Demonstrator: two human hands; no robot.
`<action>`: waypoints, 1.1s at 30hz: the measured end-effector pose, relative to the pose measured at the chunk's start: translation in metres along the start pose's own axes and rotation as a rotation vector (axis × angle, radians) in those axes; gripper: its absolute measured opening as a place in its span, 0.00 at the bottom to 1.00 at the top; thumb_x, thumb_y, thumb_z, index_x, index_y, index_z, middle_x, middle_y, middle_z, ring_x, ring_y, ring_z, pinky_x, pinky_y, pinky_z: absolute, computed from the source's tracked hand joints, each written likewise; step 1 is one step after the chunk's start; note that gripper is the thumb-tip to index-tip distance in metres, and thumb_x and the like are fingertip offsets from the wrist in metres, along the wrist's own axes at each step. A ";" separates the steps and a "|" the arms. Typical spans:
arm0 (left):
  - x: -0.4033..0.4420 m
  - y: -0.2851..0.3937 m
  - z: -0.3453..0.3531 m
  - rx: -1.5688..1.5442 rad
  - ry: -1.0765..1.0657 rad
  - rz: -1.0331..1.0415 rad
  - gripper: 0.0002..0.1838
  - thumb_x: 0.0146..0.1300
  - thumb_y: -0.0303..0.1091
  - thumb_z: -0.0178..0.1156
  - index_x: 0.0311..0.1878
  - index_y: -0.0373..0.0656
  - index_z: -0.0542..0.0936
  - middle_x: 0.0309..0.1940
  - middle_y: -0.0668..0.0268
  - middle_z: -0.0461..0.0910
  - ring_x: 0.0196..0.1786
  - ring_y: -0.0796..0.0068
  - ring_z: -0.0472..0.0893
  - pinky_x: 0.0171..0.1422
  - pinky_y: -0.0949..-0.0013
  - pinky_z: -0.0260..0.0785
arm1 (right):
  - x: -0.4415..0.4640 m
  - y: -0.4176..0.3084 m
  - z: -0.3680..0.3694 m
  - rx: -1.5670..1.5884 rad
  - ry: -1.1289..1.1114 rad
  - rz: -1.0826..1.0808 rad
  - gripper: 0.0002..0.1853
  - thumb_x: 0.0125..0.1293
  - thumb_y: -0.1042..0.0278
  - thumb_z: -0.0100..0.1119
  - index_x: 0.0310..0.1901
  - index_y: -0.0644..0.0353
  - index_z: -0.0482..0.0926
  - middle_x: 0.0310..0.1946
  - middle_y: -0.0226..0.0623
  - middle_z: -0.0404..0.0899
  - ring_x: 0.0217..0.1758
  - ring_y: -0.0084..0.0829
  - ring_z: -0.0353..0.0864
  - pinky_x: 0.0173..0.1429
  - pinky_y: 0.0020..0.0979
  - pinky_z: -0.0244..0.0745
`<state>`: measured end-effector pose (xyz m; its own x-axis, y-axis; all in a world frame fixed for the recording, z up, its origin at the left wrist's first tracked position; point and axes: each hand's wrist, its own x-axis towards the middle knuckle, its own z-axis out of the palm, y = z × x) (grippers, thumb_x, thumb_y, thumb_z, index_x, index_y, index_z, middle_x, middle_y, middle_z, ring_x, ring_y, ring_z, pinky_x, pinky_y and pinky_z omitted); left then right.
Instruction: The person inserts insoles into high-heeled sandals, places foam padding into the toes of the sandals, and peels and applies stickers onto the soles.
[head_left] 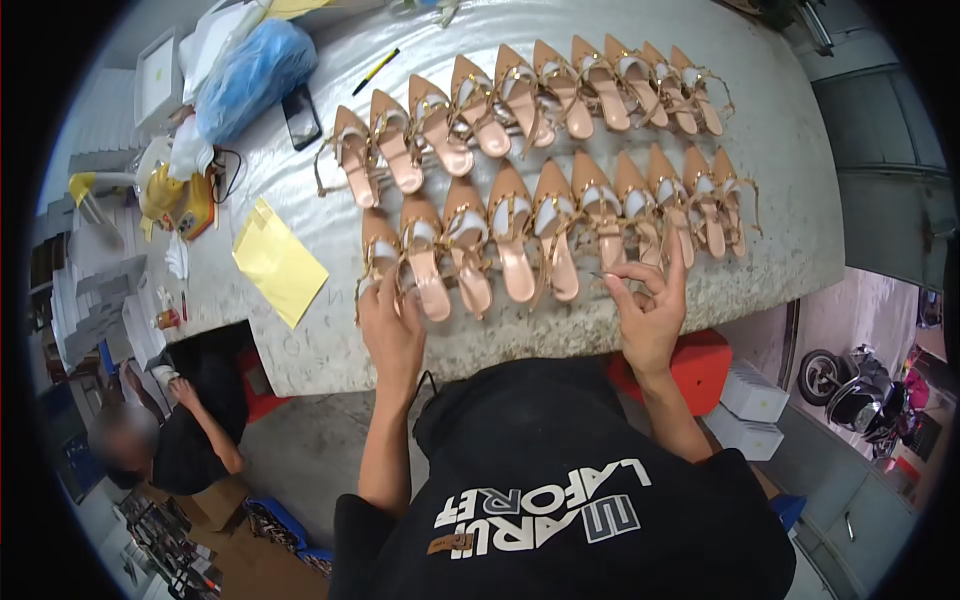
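Two rows of tan pointed-toe slingback shoes with gold straps lie on the table (300, 350), toes away from me. My left hand (391, 328) is at the near end of the leftmost front-row shoe (378, 232), its fingers curled around the heel end, which they partly hide. My right hand (652, 315) pinches a small thin dark thing (597, 275) between thumb and fingers; its kind is too small to make out. The right index finger points up beside a front-row shoe (668, 190). The back row, with a shoe (480, 115) among several, stands apart from both hands.
On the left lie yellow paper (280, 262), a phone (301, 117), a pen (376, 71), a blue plastic bag (258, 78) and a yellow device (178, 200). Another person (190, 440) sits lower left. A red stool (695, 370) and white boxes (752, 393) stand right of me.
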<state>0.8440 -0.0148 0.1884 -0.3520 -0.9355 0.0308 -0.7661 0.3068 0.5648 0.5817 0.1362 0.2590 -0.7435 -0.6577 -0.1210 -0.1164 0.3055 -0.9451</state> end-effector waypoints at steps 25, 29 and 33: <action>0.321 0.073 0.268 0.261 0.139 -0.442 0.26 0.61 0.51 0.64 0.47 0.34 0.87 0.57 0.34 0.74 0.67 0.23 0.65 0.77 0.27 0.43 | 0.114 0.046 -0.044 0.119 0.132 0.000 0.45 0.66 0.84 0.64 0.79 0.67 0.48 0.42 0.37 0.84 0.47 0.21 0.81 0.47 0.18 0.77; 0.300 0.058 0.214 -0.107 0.270 0.058 0.11 0.69 0.32 0.58 0.37 0.34 0.84 0.29 0.62 0.82 0.32 0.70 0.79 0.34 0.66 0.69 | 0.099 0.036 -0.062 0.157 0.180 0.030 0.46 0.63 0.84 0.67 0.79 0.68 0.49 0.41 0.37 0.84 0.44 0.20 0.81 0.45 0.18 0.76; 0.222 0.113 0.092 -1.017 0.151 0.042 0.12 0.76 0.35 0.51 0.49 0.36 0.79 0.40 0.61 0.80 0.40 0.69 0.79 0.38 0.65 0.70 | 0.092 0.017 -0.066 0.261 0.115 0.088 0.48 0.61 0.85 0.69 0.79 0.67 0.50 0.39 0.36 0.85 0.40 0.19 0.83 0.44 0.17 0.77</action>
<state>0.6296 -0.1713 0.1833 -0.2428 -0.9612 0.1308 0.0880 0.1125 0.9897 0.4679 0.1263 0.2517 -0.8147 -0.5496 -0.1848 0.1142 0.1604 -0.9804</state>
